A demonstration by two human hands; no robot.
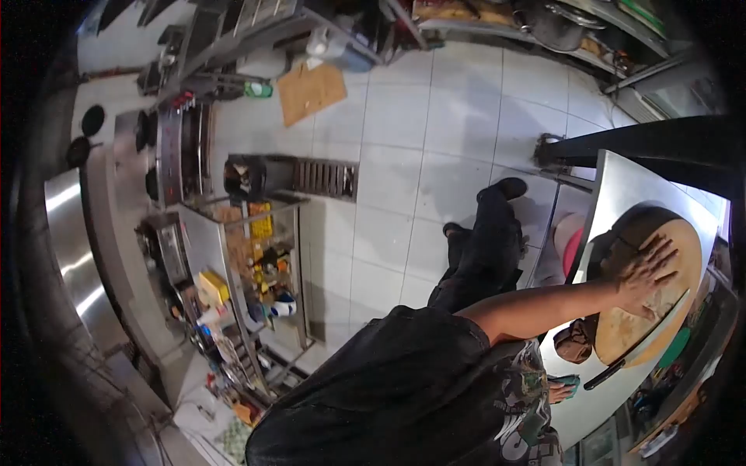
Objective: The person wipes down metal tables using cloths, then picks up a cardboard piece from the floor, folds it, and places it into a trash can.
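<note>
My left hand (651,279) is laid with its fingers spread on a round wooden cutting board (678,241). Close by its thumb, a knife (649,332) rests across the board, its dark handle sticking out past the board's edge. Part of my right hand (558,391) shows beside my shirt, closed on a green cloth (573,384) at the near edge of the metal table (622,175). Between the two hands sits a dark brown, shiny item (574,342) whose kind I cannot make out.
A red and white round container (571,241) is beneath the table's left side. Behind me stand a metal shelf rack (264,287) with bottles and packs, a floor drain grate (325,179) and a flat piece of cardboard (311,93) on the tiles. A dark post (645,147) borders the table.
</note>
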